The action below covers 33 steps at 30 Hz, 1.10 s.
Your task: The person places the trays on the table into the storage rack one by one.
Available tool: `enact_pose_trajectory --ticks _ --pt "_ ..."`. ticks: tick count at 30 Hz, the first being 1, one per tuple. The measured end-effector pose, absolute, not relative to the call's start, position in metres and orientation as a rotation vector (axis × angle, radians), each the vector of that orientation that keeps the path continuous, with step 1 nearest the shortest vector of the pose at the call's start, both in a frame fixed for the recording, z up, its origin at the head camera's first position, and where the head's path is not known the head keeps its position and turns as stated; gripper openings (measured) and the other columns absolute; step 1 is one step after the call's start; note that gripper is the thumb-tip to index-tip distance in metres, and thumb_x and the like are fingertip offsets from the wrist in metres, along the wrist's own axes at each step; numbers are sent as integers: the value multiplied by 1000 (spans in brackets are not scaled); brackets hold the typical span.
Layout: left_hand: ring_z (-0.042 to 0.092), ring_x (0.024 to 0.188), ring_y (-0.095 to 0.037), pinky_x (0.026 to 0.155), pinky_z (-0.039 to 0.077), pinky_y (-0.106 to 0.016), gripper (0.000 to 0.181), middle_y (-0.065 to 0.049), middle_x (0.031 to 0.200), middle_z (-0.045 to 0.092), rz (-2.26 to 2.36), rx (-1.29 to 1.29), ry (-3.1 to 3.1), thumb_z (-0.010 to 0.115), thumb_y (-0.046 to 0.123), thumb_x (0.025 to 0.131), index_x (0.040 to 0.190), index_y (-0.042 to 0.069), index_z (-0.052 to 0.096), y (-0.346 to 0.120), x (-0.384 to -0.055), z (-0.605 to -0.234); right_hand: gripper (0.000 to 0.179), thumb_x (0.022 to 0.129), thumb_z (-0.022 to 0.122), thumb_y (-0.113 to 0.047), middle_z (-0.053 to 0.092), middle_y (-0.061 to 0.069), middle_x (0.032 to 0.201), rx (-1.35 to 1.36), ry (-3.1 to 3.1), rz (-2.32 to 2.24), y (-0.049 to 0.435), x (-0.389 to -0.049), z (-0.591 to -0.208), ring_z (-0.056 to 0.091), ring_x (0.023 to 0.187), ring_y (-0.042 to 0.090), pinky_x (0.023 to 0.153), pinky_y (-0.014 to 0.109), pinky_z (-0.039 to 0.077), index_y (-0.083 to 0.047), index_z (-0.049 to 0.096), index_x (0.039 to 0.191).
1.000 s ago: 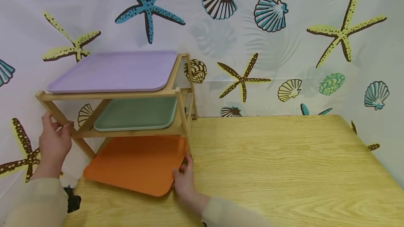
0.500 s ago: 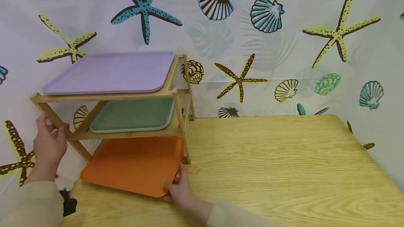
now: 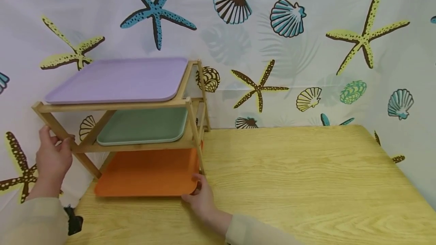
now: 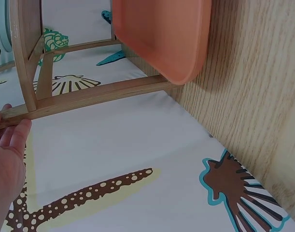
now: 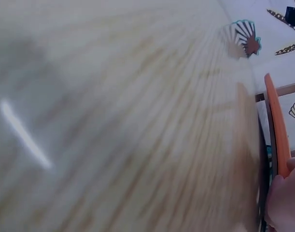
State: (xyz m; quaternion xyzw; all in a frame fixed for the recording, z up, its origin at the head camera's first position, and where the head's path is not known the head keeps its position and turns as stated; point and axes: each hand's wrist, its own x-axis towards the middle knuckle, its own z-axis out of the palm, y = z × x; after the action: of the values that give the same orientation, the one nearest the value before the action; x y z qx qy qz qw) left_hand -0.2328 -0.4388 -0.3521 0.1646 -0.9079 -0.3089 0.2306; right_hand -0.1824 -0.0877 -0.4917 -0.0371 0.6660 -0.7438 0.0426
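A three-tier wooden rack (image 3: 112, 106) stands at the left of the table. An orange tray (image 3: 146, 173) lies at its lowest level, its front part jutting out past the front legs. My right hand (image 3: 202, 201) pinches the tray's front right corner, thumb toward the front edge. In the right wrist view the tray (image 5: 281, 130) appears edge-on beside the hand (image 5: 286, 200). My left hand (image 3: 53, 160) grips the rack's front left leg at middle-shelf height; the left wrist view shows its fingers on the wood. A lilac tray (image 3: 119, 80) lies on top, a green tray (image 3: 144, 126) on the middle shelf.
The wood-grain table (image 3: 289, 177) stretches to the right of the rack. A white cloth (image 3: 306, 56) printed with starfish and shells hangs behind and at the sides. A small black object (image 3: 73, 220) is near the left sleeve.
The orange tray has straightened and slid further back into the rack, its front edge now about level. My right hand moved with its corner. My left hand keeps its grip on the leg.
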Motion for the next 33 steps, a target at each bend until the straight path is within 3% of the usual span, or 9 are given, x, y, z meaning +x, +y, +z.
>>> enact_pose_trajectory --ticks 4,6,8,11,18,22,26,33 --pt "50 121 -42 68 41 -20 54 -25 137 50 -856 472 -2503 36 21 103 151 19 11 -440 -232 -353 32 76 73 14 62 5 96 -119 2217 -2224 -88 -184 -497 60 73 9 64 23 50 2 61 104" --pt "49 122 -42 75 46 -32 54 -25 139 49 -866 478 -2509 35 20 103 151 19 10 -441 -231 -353 21 77 74 10 65 3 88 -113 2325 -2203 -88 -186 -499 58 70 6 63 22 49 1 65 94" --pt "48 123 -43 83 47 -46 54 -25 140 47 -883 481 -2512 35 20 104 151 19 9 -441 -231 -353 15 79 74 8 66 3 84 -110 2390 -2210 -89 -188 -500 57 69 4 63 22 48 0 67 90" --pt "47 124 -43 90 43 -55 54 -25 141 46 -890 487 -2511 34 19 104 151 18 8 -441 -230 -353 12 81 73 7 66 2 82 -110 2436 -2210 -91 -194 -501 56 69 4 64 22 47 -1 66 87" --pt "49 122 -43 83 45 -47 53 -25 140 48 -872 483 -2498 35 19 103 151 18 11 -442 -228 -350 9 85 69 7 59 0 72 -119 2383 -2221 -100 -205 -500 60 63 12 59 25 51 0 63 88" --pt "48 123 -43 83 45 -50 54 -25 141 47 -898 485 -2497 34 20 104 151 20 9 -442 -229 -350 8 87 65 10 54 2 67 -68 2233 -2307 -109 -209 -500 64 56 24 53 29 53 5 61 91" --pt "46 126 -41 91 42 -56 55 -25 142 45 -958 489 -2500 34 21 104 152 21 7 -440 -231 -352 7 87 63 11 52 2 66 -7 2206 -2337 -116 -213 -500 63 55 28 50 29 51 7 61 92" --pt "48 124 -42 92 41 -57 54 -26 140 48 -951 467 -2483 35 18 104 152 21 9 -438 -232 -353 7 87 63 11 51 2 65 41 2245 -2327 -123 -222 -498 61 49 33 44 25 47 8 61 93"
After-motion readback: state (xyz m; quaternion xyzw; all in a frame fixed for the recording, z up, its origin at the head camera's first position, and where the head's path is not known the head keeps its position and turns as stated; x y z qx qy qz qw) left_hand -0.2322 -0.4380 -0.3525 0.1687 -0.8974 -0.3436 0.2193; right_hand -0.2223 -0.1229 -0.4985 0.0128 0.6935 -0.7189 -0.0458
